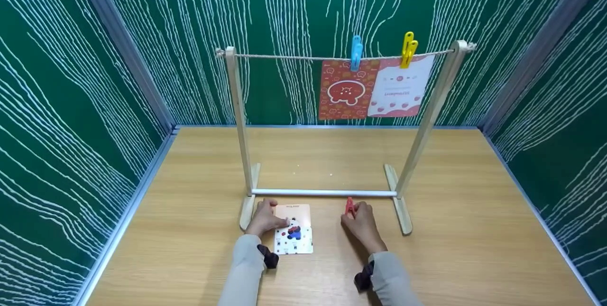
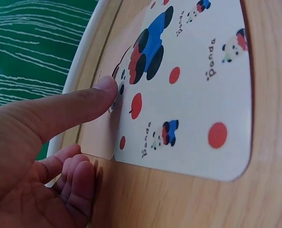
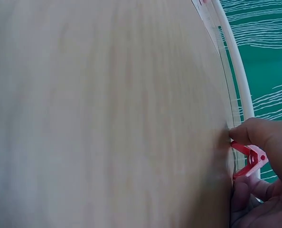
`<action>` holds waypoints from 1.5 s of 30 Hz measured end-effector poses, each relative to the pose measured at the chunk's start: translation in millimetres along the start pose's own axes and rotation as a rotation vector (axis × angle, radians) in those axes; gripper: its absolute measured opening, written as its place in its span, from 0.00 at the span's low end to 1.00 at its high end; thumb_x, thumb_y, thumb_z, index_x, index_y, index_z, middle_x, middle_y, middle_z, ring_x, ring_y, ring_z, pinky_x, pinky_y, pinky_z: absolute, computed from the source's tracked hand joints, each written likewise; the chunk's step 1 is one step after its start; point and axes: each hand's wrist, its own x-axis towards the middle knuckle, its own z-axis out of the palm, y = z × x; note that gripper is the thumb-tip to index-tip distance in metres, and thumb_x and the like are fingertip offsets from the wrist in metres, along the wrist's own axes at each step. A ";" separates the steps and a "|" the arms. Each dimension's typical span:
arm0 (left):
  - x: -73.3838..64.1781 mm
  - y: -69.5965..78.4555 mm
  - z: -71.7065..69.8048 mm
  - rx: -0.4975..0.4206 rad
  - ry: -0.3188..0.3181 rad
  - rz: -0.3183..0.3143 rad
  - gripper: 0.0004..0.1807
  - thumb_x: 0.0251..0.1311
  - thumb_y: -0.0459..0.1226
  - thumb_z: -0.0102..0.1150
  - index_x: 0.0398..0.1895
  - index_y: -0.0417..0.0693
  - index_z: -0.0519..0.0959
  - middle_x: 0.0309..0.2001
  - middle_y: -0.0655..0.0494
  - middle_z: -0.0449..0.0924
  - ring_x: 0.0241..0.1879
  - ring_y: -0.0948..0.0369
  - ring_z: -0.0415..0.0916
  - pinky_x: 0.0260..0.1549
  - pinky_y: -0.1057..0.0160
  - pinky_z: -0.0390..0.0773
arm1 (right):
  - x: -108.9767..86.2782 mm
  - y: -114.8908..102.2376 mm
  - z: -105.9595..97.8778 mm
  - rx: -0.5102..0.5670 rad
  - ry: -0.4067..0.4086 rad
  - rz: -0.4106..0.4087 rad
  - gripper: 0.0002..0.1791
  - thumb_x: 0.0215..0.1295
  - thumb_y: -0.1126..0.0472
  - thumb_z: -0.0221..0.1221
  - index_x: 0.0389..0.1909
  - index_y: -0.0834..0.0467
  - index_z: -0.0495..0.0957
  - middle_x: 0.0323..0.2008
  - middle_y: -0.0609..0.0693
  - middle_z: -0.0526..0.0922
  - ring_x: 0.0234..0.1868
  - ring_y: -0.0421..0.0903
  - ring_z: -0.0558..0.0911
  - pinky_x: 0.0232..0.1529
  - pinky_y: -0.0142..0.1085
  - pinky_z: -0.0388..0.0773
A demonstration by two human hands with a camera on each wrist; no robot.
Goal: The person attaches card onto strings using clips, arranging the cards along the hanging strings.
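A panda-printed card (image 1: 294, 244), peach on top and white below, lies on the table. My left hand (image 1: 266, 219) is at its left side. In the left wrist view its extended thumb (image 2: 91, 102) touches the printed face, while the other fingers curl loosely beside the card's edge. To the right, near the stand's crossbar, my right hand (image 1: 364, 225) pinches a red clothespin (image 1: 350, 206). In the right wrist view the clothespin's (image 3: 252, 158) two handle ends sit between thumb and fingers.
A wooden stand carries a rope (image 1: 284, 56) between its posts, with a white crossbar (image 1: 327, 193) low down. A blue clothespin (image 1: 356, 53) holds a red card (image 1: 344, 106); a yellow clothespin (image 1: 408, 51) holds a pink-and-white card (image 1: 398, 92). Green patterned walls surround the table.
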 end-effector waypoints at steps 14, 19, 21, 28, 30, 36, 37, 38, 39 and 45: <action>1.2 0.8 0.1 0.001 -0.004 -0.042 0.34 0.39 0.30 0.76 0.51 0.37 0.68 0.48 0.43 0.67 0.48 0.50 0.67 0.56 0.50 0.68 | -2.2 0.4 -0.7 0.005 0.029 -0.021 0.14 0.47 0.71 0.63 0.32 0.70 0.69 0.25 0.53 0.72 0.25 0.43 0.70 0.26 0.29 0.68; 3.2 1.2 1.2 0.034 -0.011 -0.063 0.34 0.39 0.31 0.76 0.50 0.40 0.68 0.48 0.45 0.68 0.48 0.51 0.68 0.54 0.52 0.69 | -2.4 0.5 -0.6 0.010 0.016 -0.010 0.13 0.48 0.72 0.63 0.31 0.69 0.68 0.25 0.52 0.72 0.26 0.43 0.70 0.26 0.28 0.68; 4.1 1.3 1.4 0.039 -0.015 -0.066 0.34 0.39 0.32 0.76 0.49 0.40 0.67 0.48 0.45 0.68 0.48 0.52 0.68 0.54 0.52 0.69 | -2.9 0.6 -0.9 0.010 0.014 -0.020 0.12 0.48 0.73 0.63 0.30 0.70 0.69 0.26 0.54 0.73 0.26 0.44 0.71 0.27 0.29 0.69; 3.1 -0.5 1.2 0.003 -0.019 -0.023 0.33 0.37 0.30 0.75 0.45 0.42 0.64 0.46 0.44 0.66 0.45 0.51 0.67 0.46 0.56 0.70 | -8.5 1.8 -3.0 -0.062 0.005 -0.037 0.13 0.49 0.70 0.63 0.32 0.68 0.68 0.32 0.56 0.68 0.33 0.47 0.68 0.34 0.34 0.66; 2.4 -1.6 1.3 -0.013 -0.021 -0.012 0.32 0.37 0.29 0.75 0.44 0.42 0.63 0.46 0.44 0.66 0.44 0.51 0.66 0.44 0.58 0.69 | -9.8 2.2 -4.3 -0.073 0.006 -0.047 0.13 0.49 0.70 0.63 0.33 0.68 0.69 0.32 0.56 0.68 0.33 0.47 0.67 0.34 0.34 0.65; 3.1 -3.6 0.8 -0.066 -0.039 -0.018 0.32 0.38 0.27 0.74 0.43 0.41 0.62 0.43 0.46 0.65 0.41 0.53 0.65 0.38 0.62 0.69 | -11.6 1.6 -10.1 -0.020 0.009 -0.097 0.12 0.48 0.72 0.62 0.31 0.69 0.70 0.30 0.58 0.72 0.30 0.46 0.71 0.29 0.31 0.68; 3.3 -3.7 0.4 -0.071 -0.041 -0.019 0.32 0.38 0.27 0.73 0.43 0.41 0.62 0.41 0.47 0.65 0.40 0.54 0.65 0.37 0.63 0.69 | -11.9 1.3 -11.0 -0.017 0.004 -0.098 0.12 0.49 0.72 0.62 0.32 0.69 0.70 0.31 0.58 0.72 0.29 0.46 0.72 0.29 0.31 0.68; 3.4 -3.8 0.1 -0.076 -0.045 -0.021 0.32 0.39 0.27 0.73 0.44 0.41 0.62 0.40 0.48 0.65 0.38 0.55 0.65 0.35 0.64 0.68 | -12.3 0.6 -11.9 -0.018 -0.002 -0.097 0.11 0.49 0.71 0.62 0.32 0.69 0.70 0.31 0.58 0.73 0.30 0.47 0.72 0.30 0.31 0.69; 3.3 -3.9 -0.4 -0.080 -0.048 -0.023 0.32 0.39 0.27 0.73 0.44 0.41 0.61 0.38 0.49 0.65 0.37 0.55 0.65 0.34 0.65 0.68 | -12.7 -0.3 -12.5 -0.019 -0.009 -0.092 0.11 0.50 0.70 0.62 0.32 0.69 0.70 0.31 0.58 0.73 0.30 0.47 0.72 0.30 0.32 0.69; 3.2 -5.4 -2.4 -0.104 -0.042 -0.012 0.31 0.39 0.26 0.72 0.45 0.40 0.63 0.33 0.52 0.62 0.32 0.58 0.63 0.30 0.67 0.66 | -14.1 -4.8 -16.0 0.006 -0.063 -0.030 0.13 0.59 0.63 0.62 0.36 0.67 0.70 0.30 0.54 0.72 0.28 0.45 0.71 0.28 0.33 0.68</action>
